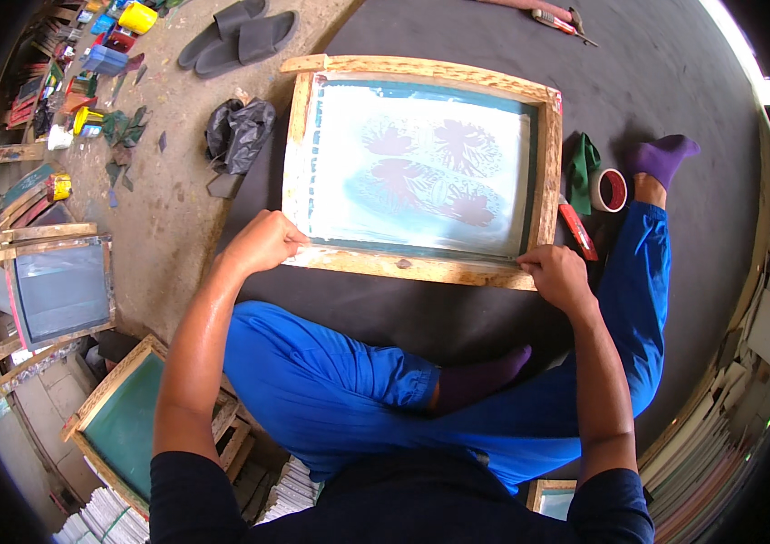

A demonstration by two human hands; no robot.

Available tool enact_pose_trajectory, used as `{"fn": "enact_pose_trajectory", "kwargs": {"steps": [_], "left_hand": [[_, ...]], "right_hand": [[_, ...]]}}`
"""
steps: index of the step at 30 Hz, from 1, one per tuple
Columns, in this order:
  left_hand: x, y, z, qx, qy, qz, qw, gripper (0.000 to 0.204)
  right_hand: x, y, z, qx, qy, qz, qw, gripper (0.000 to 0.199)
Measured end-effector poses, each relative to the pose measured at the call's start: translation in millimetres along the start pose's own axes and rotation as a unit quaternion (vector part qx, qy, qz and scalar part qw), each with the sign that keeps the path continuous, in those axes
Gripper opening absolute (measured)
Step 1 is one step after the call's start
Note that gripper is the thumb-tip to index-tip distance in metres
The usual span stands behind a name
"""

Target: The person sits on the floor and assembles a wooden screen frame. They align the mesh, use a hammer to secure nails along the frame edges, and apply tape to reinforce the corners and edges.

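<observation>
Wooden screen frame (412,267), two hands (264,241) (559,275), one at each near corner, each grip pinched narrow, two sandals (256,45)

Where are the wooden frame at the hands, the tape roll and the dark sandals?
Wooden frame (439,269): head view, on its near bar.
Tape roll (595,192): head view, on its white outer side.
Dark sandals (265,39): head view, on the nearer sandal's strap.

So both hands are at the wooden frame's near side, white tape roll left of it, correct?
Wrong side: in the head view, the white tape roll is right of the wooden frame. Left hand and right hand are at its near side.
</observation>
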State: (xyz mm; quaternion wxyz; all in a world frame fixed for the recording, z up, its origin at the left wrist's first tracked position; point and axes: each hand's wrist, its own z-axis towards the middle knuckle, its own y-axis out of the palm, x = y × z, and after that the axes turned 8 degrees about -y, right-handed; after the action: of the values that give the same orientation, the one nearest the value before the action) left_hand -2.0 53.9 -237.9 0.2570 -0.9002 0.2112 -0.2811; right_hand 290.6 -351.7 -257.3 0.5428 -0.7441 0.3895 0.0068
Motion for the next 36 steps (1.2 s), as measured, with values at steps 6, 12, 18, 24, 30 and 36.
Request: {"fn": "enact_pose_trajectory", "kwargs": {"steps": [6, 12, 18, 24, 30, 36], "left_hand": [[0.5, -0.7, 1.9, -0.014, -0.006, 0.006, 1.0, 0.027], [-2.3, 0.5, 5.7, -0.008, 0.009, 0.019, 1.0, 0.027], [-1.6, 0.4, 7.3, -0.025, -0.005, 0.021, 0.999, 0.026], [0.7, -1.6, 5.7, -0.039, -0.021, 0.018, 0.999, 0.025], [-0.3, 0.0, 6.4, -0.046, -0.019, 0.023, 0.998, 0.025], [-2.5, 0.8, 7.8, -0.059, -0.014, 0.021, 0.998, 0.024]], "right_hand": [[0.7, -0.4, 2.1, -0.012, 0.002, -0.003, 1.0, 0.016], [2.2, 2.5, 3.3, -0.015, 0.007, -0.011, 1.0, 0.016], [-3.4, -1.5, 4.1, -0.027, 0.018, -0.015, 0.999, 0.016], [-4.4, -1.8, 4.8, -0.038, 0.017, -0.019, 0.999, 0.016], [-7.6, -3.6, 4.9, -0.05, 0.016, -0.026, 0.998, 0.017], [-9.3, -4.4, 6.4, -0.065, 0.016, -0.038, 0.997, 0.02]]}}
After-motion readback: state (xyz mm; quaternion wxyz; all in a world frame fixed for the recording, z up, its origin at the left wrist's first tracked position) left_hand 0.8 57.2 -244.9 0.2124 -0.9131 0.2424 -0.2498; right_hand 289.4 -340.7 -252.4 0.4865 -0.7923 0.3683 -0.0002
